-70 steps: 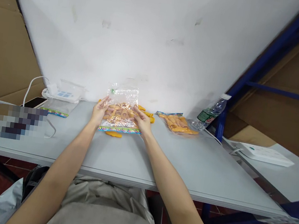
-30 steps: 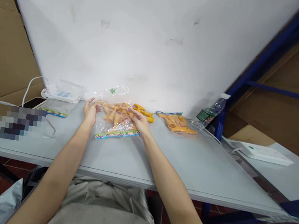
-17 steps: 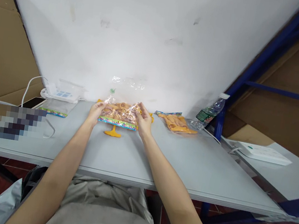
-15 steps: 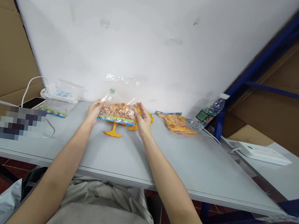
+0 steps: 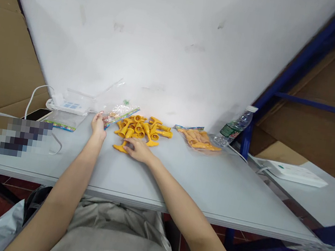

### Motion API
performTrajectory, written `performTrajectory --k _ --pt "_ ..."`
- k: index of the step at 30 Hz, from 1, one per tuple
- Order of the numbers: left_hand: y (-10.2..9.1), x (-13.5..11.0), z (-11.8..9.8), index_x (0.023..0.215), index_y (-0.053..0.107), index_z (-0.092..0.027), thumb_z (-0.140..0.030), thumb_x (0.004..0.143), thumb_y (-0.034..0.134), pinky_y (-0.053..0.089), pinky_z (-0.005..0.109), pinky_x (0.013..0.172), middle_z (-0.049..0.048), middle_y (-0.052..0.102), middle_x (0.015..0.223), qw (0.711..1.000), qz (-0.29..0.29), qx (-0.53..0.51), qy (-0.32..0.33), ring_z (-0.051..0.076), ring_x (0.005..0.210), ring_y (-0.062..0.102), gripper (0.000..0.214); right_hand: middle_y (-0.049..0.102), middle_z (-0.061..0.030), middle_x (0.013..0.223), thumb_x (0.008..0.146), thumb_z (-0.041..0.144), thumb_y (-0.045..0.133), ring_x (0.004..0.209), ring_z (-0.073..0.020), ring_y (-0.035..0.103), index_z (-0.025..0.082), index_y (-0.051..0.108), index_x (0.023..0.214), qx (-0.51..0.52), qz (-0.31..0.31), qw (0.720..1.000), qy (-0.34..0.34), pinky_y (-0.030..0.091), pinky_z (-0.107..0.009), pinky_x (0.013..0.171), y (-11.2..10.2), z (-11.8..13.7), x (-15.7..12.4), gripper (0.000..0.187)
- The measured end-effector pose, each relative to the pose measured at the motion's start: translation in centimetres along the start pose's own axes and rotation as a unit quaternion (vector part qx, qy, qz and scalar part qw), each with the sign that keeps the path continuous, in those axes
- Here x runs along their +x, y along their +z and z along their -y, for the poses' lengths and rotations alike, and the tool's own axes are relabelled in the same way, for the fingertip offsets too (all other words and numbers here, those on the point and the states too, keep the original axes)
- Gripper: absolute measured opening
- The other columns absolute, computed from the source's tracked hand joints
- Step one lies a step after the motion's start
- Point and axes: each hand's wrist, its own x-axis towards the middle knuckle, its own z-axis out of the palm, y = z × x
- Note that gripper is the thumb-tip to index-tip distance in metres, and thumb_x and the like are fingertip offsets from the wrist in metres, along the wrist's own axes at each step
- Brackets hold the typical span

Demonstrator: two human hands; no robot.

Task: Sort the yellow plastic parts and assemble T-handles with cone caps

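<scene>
My left hand [image 5: 99, 127] is closed on the edge of a clear plastic bag [image 5: 119, 110] with a bright patterned strip along one side. The bag tilts up toward the wall. My right hand [image 5: 140, 151] has its fingers closed around a yellow T-shaped plastic piece [image 5: 120, 148] at the near side of a pile. Several more yellow plastic pieces [image 5: 138, 128], with wide handles and hollow cup-like ends, lie heaped between and beyond my hands.
Right of the pile lies a filled bag of orange-yellow pieces [image 5: 199, 139], near a leaning plastic bottle [image 5: 237, 125]. At left are another clear bag [image 5: 64, 120], a phone [image 5: 38, 114] and white cables. A white power strip [image 5: 295, 173] rests on the right-hand surface.
My right hand has let go of the bag and moved down-left to a yellow piece. The bag has swung left and tilted in my left hand, uncovering the pile.
</scene>
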Motion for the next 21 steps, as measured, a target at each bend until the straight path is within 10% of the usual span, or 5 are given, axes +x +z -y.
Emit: performTrajectory --k 6,12,21 --pt "0.2 -0.1 0.3 0.097 0.063 -0.017 -0.028 0.087 0.054 0.038 0.017 0.050 -0.0042 0.057 0.059 1.000 0.006 0.007 0.026 0.006 0.047 0.052 0.017 0.065 -0.0111 0.113 0.084 0.054 0.062 0.103 -0.0272 0.058 0.024 0.061 0.128 -0.108 0.053 0.993 0.010 0.038 -0.040 0.088 -0.3 1.6 -0.4 0.053" --pt "0.1 -0.1 0.4 0.095 0.063 -0.017 -0.033 0.083 0.059 0.038 0.016 0.050 -0.0053 0.055 0.058 0.999 0.008 0.010 0.038 0.005 0.047 0.051 0.020 0.067 -0.0084 0.104 0.087 0.032 0.061 0.094 -0.0230 0.059 0.021 0.066 0.105 -0.111 0.010 0.994 0.018 0.038 -0.036 0.085 0.3 0.6 -0.1 0.023" --pt "0.1 0.2 0.6 0.094 0.064 -0.017 -0.038 0.079 0.063 0.036 0.017 0.048 -0.0051 0.054 0.058 0.998 0.012 0.017 0.054 0.006 0.046 0.049 0.026 0.060 -0.0078 0.098 0.078 0.022 0.066 0.091 -0.0213 0.059 0.017 0.067 0.103 -0.014 -0.091 0.995 0.041 0.048 -0.032 0.078 0.0 -1.3 0.6 0.025"
